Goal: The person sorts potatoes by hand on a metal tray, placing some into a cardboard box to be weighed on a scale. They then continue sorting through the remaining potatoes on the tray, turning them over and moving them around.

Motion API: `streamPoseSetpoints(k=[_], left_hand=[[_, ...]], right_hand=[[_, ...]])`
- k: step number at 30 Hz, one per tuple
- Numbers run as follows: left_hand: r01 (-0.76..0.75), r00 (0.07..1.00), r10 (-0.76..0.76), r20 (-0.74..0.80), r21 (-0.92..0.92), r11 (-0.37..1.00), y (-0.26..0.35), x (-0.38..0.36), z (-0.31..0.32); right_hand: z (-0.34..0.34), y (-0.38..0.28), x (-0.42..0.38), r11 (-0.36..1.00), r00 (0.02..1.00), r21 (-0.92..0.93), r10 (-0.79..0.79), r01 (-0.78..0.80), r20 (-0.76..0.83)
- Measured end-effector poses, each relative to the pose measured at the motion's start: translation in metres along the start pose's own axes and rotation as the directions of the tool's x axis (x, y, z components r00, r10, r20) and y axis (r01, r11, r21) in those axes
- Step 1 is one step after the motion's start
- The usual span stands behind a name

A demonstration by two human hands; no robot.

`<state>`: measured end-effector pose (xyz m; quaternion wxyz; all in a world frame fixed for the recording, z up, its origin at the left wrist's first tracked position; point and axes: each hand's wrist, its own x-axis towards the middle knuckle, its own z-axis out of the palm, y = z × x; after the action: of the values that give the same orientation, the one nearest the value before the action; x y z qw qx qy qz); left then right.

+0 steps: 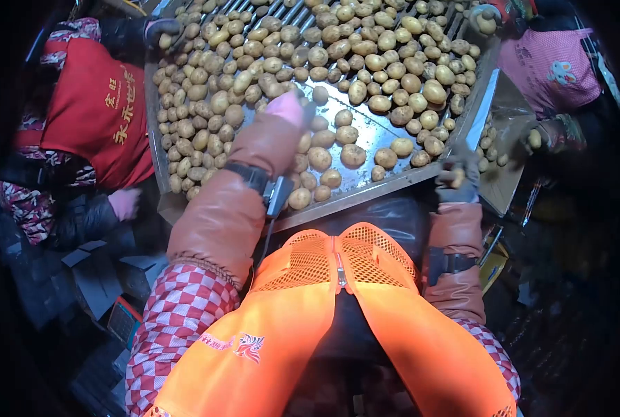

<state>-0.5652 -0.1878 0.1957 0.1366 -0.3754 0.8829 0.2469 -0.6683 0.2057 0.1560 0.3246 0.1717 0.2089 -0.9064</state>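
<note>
Many potatoes [319, 158] lie on a metal sorting table [369, 135] in front of me. My left hand [289, 110], in a pink glove with darker fingertips, reaches over the middle of the table among the potatoes. Its fingers are mostly hidden, so I cannot see whether it grips one. My right hand [459, 182], in a grey glove, is beside the table's near right corner, its fingers closed round a small potato [456, 178].
A cardboard box [502, 177] with several potatoes stands right of the table. One person in a red apron [94, 111] is at the left; another in a pink checked garment [549, 73] is at the right, gloved hands near potatoes. Flattened cartons [94, 281] lie at lower left.
</note>
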Motion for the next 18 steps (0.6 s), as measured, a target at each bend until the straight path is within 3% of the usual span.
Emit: streamPoseSetpoints(k=[1, 2, 4, 5, 7, 9, 10, 11, 12, 13, 14, 15, 16, 18], left_hand=[[0.006, 0.996, -0.012, -0.083, -0.077, 0.997, -0.008, 0.002, 0.008], [-0.016, 0.997, -0.006, -0.071, -0.307, 0.951, -0.006, -0.006, 0.009], [-0.042, 0.999, 0.017, -0.043, -0.707, 0.706, -0.005, -0.034, 0.014], [0.040, 0.986, 0.110, 0.126, -0.815, 0.578, -0.004, -0.049, 0.020], [-0.088, 0.916, 0.393, 0.078, -0.918, 0.387, -0.021, -0.055, 0.085], [0.124, 0.847, 0.510, 0.147, -0.989, 0.080, -0.039, -0.061, 0.121], [0.370, 0.785, 0.544, 0.296, -0.929, -0.029, -0.037, -0.076, 0.098], [0.593, 0.702, 0.563, 0.437, -0.796, -0.122, -0.034, -0.092, 0.073], [0.356, 0.819, 0.464, 0.336, -0.933, 0.048, -0.051, -0.100, 0.068], [0.129, 0.909, 0.350, 0.225, -0.952, 0.276, -0.067, -0.108, 0.063], [-0.273, 0.921, 0.384, -0.062, -0.807, 0.524, -0.088, -0.109, 0.058], [-0.509, 0.856, 0.386, -0.343, -0.432, 0.744, -0.108, -0.110, 0.053], [-0.642, 0.720, 0.509, -0.472, -0.175, 0.746, -0.119, -0.110, 0.043], [-0.484, 0.783, 0.391, -0.483, -0.080, 0.871, -0.140, -0.117, 0.034]], right_hand=[[0.040, 0.039, -0.012, 0.956, 0.990, -0.283, -0.103, 0.072, -0.094], [0.048, 0.062, -0.010, 0.796, 0.996, -0.605, -0.077, 0.035, -0.044], [0.068, 0.102, -0.001, 0.670, 0.967, -0.698, 0.177, -0.254, -0.182], [0.063, 0.123, 0.003, 0.695, 0.948, -0.652, 0.292, -0.303, -0.129], [0.066, 0.154, -0.001, 0.630, 0.921, -0.714, 0.384, -0.306, -0.056], [0.060, 0.163, -0.002, 0.593, 0.934, -0.775, 0.356, -0.218, 0.010], [0.050, 0.151, -0.001, 0.563, 0.945, -0.817, 0.317, -0.121, 0.079], [0.035, 0.133, -0.006, 0.615, 0.962, -0.769, 0.273, -0.175, 0.000], [0.013, 0.112, -0.016, 0.656, 0.981, -0.741, 0.193, -0.141, -0.016], [-0.010, 0.092, -0.025, 0.691, 0.993, -0.715, 0.110, -0.100, -0.033], [-0.030, 0.059, -0.044, 0.831, 0.997, -0.552, 0.081, -0.069, -0.003], [-0.050, 0.026, -0.063, 0.931, 0.998, -0.363, 0.052, -0.038, 0.027], [-0.066, -0.010, -0.087, 0.993, 0.991, 0.053, 0.104, -0.109, 0.082], [-0.105, -0.075, -0.140, 0.985, 0.986, 0.076, -0.150, 0.155, -0.068]])
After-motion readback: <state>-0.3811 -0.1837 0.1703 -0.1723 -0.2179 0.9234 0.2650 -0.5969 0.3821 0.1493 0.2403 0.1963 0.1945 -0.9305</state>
